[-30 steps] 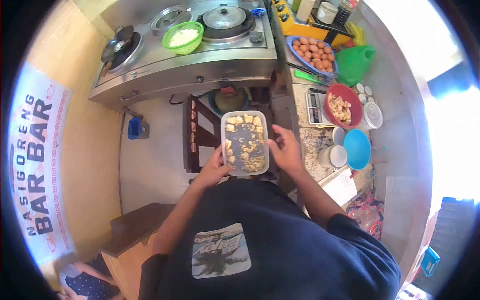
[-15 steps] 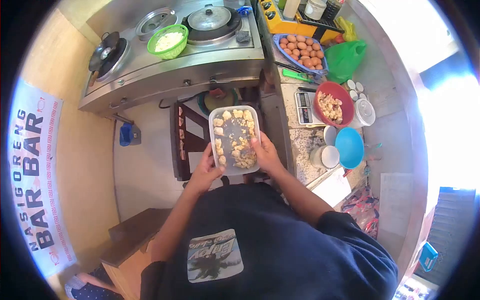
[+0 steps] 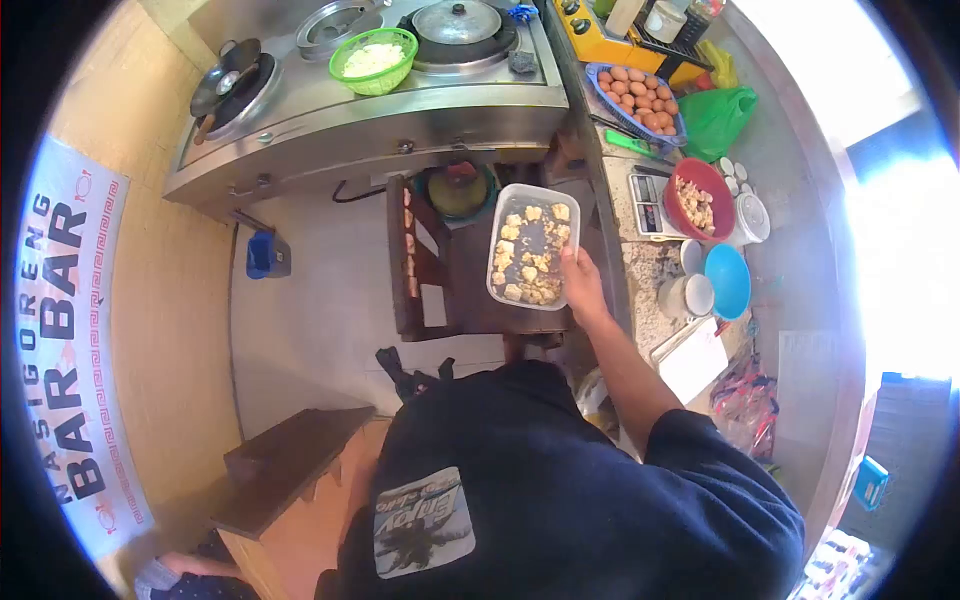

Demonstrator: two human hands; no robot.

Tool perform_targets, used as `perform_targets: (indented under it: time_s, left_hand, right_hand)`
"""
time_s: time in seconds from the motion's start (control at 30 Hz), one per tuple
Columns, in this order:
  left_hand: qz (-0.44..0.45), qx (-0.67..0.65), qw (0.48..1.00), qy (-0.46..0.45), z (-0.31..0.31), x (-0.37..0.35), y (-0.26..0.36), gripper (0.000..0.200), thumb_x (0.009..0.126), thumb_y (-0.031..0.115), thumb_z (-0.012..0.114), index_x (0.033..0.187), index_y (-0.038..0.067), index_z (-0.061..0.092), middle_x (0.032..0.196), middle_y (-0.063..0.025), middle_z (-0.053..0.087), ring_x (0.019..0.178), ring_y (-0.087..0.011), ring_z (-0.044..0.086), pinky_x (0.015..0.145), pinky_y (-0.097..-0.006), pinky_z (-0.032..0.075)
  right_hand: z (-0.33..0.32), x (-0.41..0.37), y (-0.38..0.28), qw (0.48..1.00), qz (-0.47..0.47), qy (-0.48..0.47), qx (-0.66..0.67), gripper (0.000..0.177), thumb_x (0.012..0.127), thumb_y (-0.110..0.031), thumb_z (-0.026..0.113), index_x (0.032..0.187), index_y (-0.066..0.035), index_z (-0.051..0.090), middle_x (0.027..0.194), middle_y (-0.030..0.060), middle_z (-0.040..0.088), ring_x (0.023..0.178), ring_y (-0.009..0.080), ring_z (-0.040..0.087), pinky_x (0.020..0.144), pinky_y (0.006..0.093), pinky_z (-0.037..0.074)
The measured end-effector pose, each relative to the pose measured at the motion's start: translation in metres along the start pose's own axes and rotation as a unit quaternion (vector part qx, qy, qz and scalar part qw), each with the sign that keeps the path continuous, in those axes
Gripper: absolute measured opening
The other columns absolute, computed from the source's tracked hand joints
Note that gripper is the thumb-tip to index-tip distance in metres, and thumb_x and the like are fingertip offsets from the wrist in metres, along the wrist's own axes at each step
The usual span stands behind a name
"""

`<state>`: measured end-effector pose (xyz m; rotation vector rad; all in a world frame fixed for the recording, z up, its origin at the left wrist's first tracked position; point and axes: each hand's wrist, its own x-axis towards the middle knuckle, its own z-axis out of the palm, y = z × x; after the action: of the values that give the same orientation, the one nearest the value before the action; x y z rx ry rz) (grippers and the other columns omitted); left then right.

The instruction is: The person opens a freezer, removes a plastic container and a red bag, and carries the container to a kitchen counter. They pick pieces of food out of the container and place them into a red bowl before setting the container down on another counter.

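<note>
My right hand (image 3: 583, 288) grips the right edge of a clear rectangular plastic container (image 3: 534, 190), its thumb over the rim. Pale yellowish food pieces (image 3: 540, 289) lie inside, in rows at the left and clumped at the lower right. The container is above a dark brown wooden stool (image 3: 480, 290). My left hand is out of sight; no part of it shows past the dark shirt. Right of the container, on the counter, a red bowl (image 3: 722, 200) with similar chunks stands by a digital scale (image 3: 648, 206).
A steel stove (image 3: 330, 125) runs across the back with a green basket (image 3: 399, 72) and a lidded pan (image 3: 457, 22). Eggs (image 3: 640, 92), a blue bowl (image 3: 727, 282) and jars line the right counter. A wooden bench (image 3: 290, 470) stands lower left.
My left hand has let go of the container and left the view. My right hand holds it alone, farther right and slightly higher in view. The camera view has shifted.
</note>
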<state>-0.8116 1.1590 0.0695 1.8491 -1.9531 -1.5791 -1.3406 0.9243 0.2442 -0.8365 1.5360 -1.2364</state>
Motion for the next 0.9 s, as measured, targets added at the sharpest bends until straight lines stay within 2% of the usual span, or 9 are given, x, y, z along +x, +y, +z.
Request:
perform_targets:
  time_s: [0.23, 0.27, 0.33, 0.37, 0.47, 0.63, 0.73, 0.83, 0.9]
  left_hand:
    - [-0.028, -0.271, 0.954, -0.124, -0.031, -0.075, 0.008, 0.049, 0.095, 0.030, 0.058, 0.137, 0.004, 0.051, 0.139, -0.0108, 0.052, 0.126, -0.0232, 0.049, 0.108, -0.0353, 0.037]
    - [-0.017, -0.289, 0.949, -0.127, -0.034, -0.072, 0.005, 0.049, 0.095, 0.030, 0.058, 0.137, 0.004, 0.051, 0.139, -0.0107, 0.052, 0.126, -0.0231, 0.049, 0.108, -0.0353, 0.037]
    - [0.002, -0.320, 0.940, -0.119, -0.032, -0.077, 0.000, 0.050, 0.095, 0.032, 0.058, 0.137, 0.004, 0.051, 0.138, -0.0104, 0.053, 0.124, -0.0229, 0.050, 0.108, -0.0354, 0.038]
    - [0.009, -0.337, 0.935, -0.108, -0.029, -0.080, 0.000, 0.050, 0.095, 0.032, 0.057, 0.136, 0.004, 0.052, 0.137, -0.0102, 0.054, 0.124, -0.0228, 0.051, 0.108, -0.0354, 0.038]
    - [0.020, -0.391, 0.918, -0.057, -0.020, -0.088, -0.001, 0.051, 0.095, 0.035, 0.057, 0.136, 0.005, 0.052, 0.136, -0.0097, 0.055, 0.122, -0.0224, 0.052, 0.108, -0.0355, 0.038]
    - [-0.002, -0.436, 0.895, 0.093, 0.008, -0.083, -0.043, 0.049, 0.096, 0.035, 0.055, 0.133, 0.002, 0.053, 0.135, -0.0113, 0.056, 0.121, -0.0234, 0.054, 0.107, -0.0355, 0.039]
    - [-0.025, -0.489, 0.795, 0.359, -0.085, -0.158, 0.052, 0.053, 0.095, 0.038, 0.055, 0.133, 0.001, 0.053, 0.137, -0.0123, 0.055, 0.126, -0.0235, 0.052, 0.108, -0.0348, 0.038]
    - [-0.089, -0.567, 0.760, 0.305, 0.008, -0.073, -0.067, 0.059, 0.095, 0.044, 0.053, 0.137, 0.002, 0.050, 0.140, -0.0130, 0.053, 0.131, -0.0227, 0.049, 0.110, -0.0338, 0.036]
    - [-0.164, -0.561, 0.743, 0.326, -0.031, -0.066, -0.065, 0.063, 0.095, 0.048, 0.053, 0.139, 0.002, 0.048, 0.142, -0.0135, 0.051, 0.133, -0.0237, 0.047, 0.111, -0.0341, 0.034]
  right_hand:
    - [0.068, -0.029, 0.010, 0.989, 0.065, 0.089, 0.099, 0.041, 0.100, -0.035, 0.052, 0.119, 0.001, 0.055, 0.101, 0.0115, 0.062, 0.087, 0.0212, 0.062, 0.078, 0.0351, 0.051]
    - [0.078, -0.029, 0.006, 0.997, 0.034, 0.069, 0.020, 0.042, 0.100, -0.035, 0.051, 0.123, 0.000, 0.054, 0.105, 0.0122, 0.062, 0.091, 0.0218, 0.062, 0.081, 0.0350, 0.052]
    - [0.115, -0.031, -0.019, 0.992, 0.067, 0.058, 0.092, 0.047, 0.102, -0.035, 0.048, 0.134, 0.000, 0.048, 0.122, 0.0145, 0.059, 0.107, 0.0257, 0.060, 0.091, 0.0392, 0.050]
    - [0.129, -0.028, -0.021, 0.994, 0.045, 0.052, 0.081, 0.042, 0.103, -0.034, 0.046, 0.129, -0.001, 0.050, 0.111, 0.0127, 0.060, 0.097, 0.0247, 0.061, 0.083, 0.0391, 0.052]
    - [0.173, -0.026, -0.045, 0.998, 0.039, -0.015, 0.052, 0.055, 0.103, -0.037, 0.044, 0.145, -0.003, 0.039, 0.135, 0.0185, 0.052, 0.118, 0.0293, 0.055, 0.099, 0.0428, 0.045]
    - [0.250, 0.006, -0.049, 0.974, 0.033, -0.219, 0.049, 0.056, 0.103, -0.037, 0.042, 0.147, -0.002, 0.037, 0.136, 0.0208, 0.050, 0.121, 0.0311, 0.052, 0.103, 0.0432, 0.042]
    - [0.344, 0.036, -0.057, 0.951, 0.030, -0.305, -0.042, 0.064, 0.101, -0.041, 0.048, 0.147, 0.001, 0.034, 0.141, 0.0214, 0.044, 0.121, 0.0351, 0.051, 0.101, 0.0454, 0.044]
    - [0.459, 0.051, -0.062, 0.911, 0.067, -0.385, -0.130, 0.060, 0.102, -0.037, 0.046, 0.147, 0.000, 0.035, 0.138, 0.0204, 0.047, 0.118, 0.0320, 0.054, 0.098, 0.0439, 0.047]
    - [0.537, 0.060, -0.046, 0.876, 0.023, -0.456, -0.153, 0.055, 0.102, -0.036, 0.046, 0.144, 0.000, 0.040, 0.130, 0.0163, 0.052, 0.113, 0.0270, 0.056, 0.096, 0.0395, 0.047]
